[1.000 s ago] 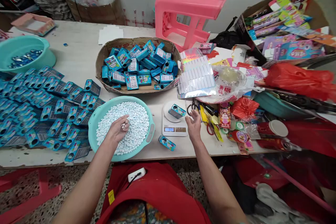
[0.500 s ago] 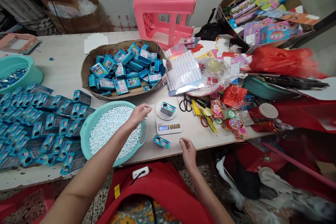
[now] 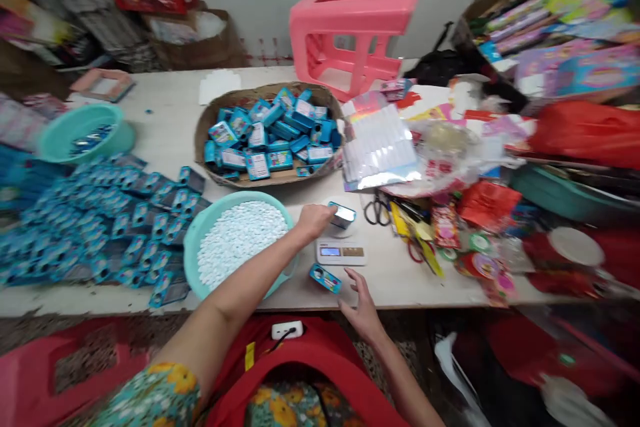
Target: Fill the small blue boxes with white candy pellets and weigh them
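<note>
My left hand is closed on a small blue box, gripping its left end just over the round pan of the white digital scale. The box is tilted, with its pale printed side up; whether it still touches the pan I cannot tell. A second blue box lies on the table in front of the scale. Just right of it, my right hand is open, fingers spread and holding nothing. Beneath my left forearm is a turquoise basin full of white pellet-like candies.
Many blue boxes stand packed on the left. A cardboard tray holds more behind the basin. Scissors, wrappers and packets clutter the right. A pink stool lies on its side at the back.
My left hand has moved right from above the basin and taken hold of the box on the scale, tilting it. My right hand's fingers have spread beside the second box. The view has shifted left.
</note>
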{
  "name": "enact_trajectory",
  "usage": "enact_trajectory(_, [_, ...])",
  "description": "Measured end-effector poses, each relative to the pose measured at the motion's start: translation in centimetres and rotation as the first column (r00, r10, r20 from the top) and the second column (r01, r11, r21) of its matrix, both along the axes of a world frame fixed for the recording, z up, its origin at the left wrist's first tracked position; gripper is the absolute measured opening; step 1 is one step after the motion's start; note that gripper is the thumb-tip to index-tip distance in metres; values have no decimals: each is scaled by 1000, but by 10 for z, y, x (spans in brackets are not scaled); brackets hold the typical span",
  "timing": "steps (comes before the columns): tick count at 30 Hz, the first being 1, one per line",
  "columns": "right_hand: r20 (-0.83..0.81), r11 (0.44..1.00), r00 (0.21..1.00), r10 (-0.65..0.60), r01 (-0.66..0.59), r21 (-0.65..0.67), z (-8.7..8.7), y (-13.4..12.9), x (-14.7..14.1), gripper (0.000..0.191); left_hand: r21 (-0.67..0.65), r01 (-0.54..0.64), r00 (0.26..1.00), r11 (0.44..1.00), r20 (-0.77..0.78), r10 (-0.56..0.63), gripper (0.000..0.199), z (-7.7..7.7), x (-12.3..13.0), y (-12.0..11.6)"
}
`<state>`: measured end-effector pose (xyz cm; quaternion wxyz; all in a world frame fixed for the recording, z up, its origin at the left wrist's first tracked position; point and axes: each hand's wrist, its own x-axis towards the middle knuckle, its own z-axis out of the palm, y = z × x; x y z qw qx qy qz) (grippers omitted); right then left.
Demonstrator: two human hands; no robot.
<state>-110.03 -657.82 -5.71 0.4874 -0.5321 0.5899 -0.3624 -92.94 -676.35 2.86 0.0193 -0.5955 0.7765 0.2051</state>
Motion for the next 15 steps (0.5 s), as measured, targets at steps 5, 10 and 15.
enact_trajectory(5, [-193, 976, 972, 137, -166, -144, -13, -14, 29, 46, -230, -309, 951, 923, -72, 300, 28, 39, 92, 47])
enact_trajectory(10, [-194, 995, 979, 56, -70, -70, -13, -25, 37, 44, -421, -762, 592, 492, -146, 792, 32, 95, 249, 159])
enact_trajectory(15, [-284, 993, 955, -85, 57, -105, 28, -58, 24, 48, -360, -932, 8, 35, 75, 997, 33, 75, 373, 273])
